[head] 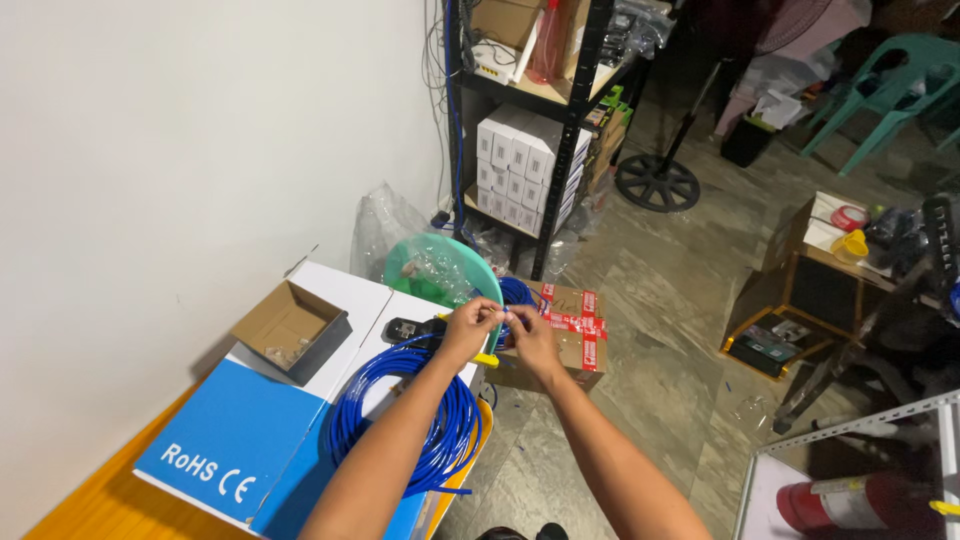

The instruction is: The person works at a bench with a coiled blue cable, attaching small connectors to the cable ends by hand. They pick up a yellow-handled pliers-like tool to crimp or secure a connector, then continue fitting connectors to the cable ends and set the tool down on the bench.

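My left hand (pixel 469 322) and my right hand (pixel 528 333) meet above the far edge of a blue and white box (pixel 240 430). Both pinch the end of a blue cable (pixel 505 312) between their fingertips. The cable's coil (pixel 440 420) lies on the box under my left forearm. A black and yellow crimping tool (pixel 408 329) rests on the box just left of my left hand.
A small open cardboard box (pixel 290 328) sits on the blue and white box. A taped cardboard carton (pixel 570 335) stands on the floor beyond my hands. A green plastic stool (pixel 440 268), a black shelf (pixel 545 110) with white boxes, a fan base (pixel 657 182) and a fire extinguisher (pixel 850 500) are around.
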Tool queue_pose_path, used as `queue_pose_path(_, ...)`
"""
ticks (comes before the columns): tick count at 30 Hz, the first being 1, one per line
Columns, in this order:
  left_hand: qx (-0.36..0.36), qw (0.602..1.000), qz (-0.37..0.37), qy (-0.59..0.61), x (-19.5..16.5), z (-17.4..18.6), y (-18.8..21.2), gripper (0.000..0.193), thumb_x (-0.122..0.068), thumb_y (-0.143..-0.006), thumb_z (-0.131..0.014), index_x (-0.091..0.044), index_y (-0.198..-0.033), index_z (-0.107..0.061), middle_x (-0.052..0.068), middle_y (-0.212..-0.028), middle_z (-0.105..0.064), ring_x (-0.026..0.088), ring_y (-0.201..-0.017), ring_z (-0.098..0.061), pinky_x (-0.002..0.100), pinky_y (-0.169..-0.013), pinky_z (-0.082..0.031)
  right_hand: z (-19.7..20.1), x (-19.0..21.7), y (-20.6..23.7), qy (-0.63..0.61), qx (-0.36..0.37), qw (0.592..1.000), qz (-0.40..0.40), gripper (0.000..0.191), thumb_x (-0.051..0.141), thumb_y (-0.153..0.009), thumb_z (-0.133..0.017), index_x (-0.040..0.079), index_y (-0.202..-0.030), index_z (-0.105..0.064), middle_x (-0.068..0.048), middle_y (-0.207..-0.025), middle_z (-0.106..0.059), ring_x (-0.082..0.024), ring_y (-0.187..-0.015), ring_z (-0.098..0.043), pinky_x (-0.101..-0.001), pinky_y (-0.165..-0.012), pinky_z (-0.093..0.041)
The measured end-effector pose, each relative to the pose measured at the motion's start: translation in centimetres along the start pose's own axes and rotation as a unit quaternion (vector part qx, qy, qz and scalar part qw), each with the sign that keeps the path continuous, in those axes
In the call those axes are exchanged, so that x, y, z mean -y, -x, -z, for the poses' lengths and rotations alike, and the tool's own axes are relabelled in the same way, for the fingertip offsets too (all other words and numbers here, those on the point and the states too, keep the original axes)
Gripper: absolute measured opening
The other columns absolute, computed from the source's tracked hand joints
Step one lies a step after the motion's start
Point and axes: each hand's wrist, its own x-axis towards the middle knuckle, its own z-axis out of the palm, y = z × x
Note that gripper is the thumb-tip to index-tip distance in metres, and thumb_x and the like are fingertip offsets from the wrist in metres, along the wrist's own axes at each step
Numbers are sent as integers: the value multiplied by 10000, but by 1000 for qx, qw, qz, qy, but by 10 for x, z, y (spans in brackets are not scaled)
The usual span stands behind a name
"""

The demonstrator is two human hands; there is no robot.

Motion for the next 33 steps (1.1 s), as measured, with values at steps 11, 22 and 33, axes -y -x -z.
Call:
queue_pose_path(11, -6, 990, 21, -142, -11, -3, 3, 198, -193, -949, -715, -11, -1014, -761, 31, -772, -729, 75, -685, -596, 270, -631, -489, 35, 72, 14, 188, 57, 980, 22, 270, 221, -874, -815, 45, -1068, -746, -123, -945, -773, -171, -802, -668, -352, -723, -546)
queue_pose_path(22, 23, 976, -6, -219, -17, -7, 9, 177, -164, -902, -703, -42, -1007, -777, 74, -868, -794, 155, -807, -760, 295, -748, -569, 62, 92, -6, 379, 206, 894, 124, 193, 205, -947, -624, 76, -1016, -751, -144, -915, -754, -324, -865, -717, -427, -785, -545)
queue_pose_path(33, 9, 963, 24, -270, -34, -17, 16, 172, -171, -879, -754, -42, -992, -769, 115, -844, -766, 218, -754, -718, 321, -705, -546, 60, 91, -9, 438, 218, 842, 226, 193, 191, -838, -744, 78, -986, -793, -159, -943, -706, -352, -917, -675, -443, -813, -528)
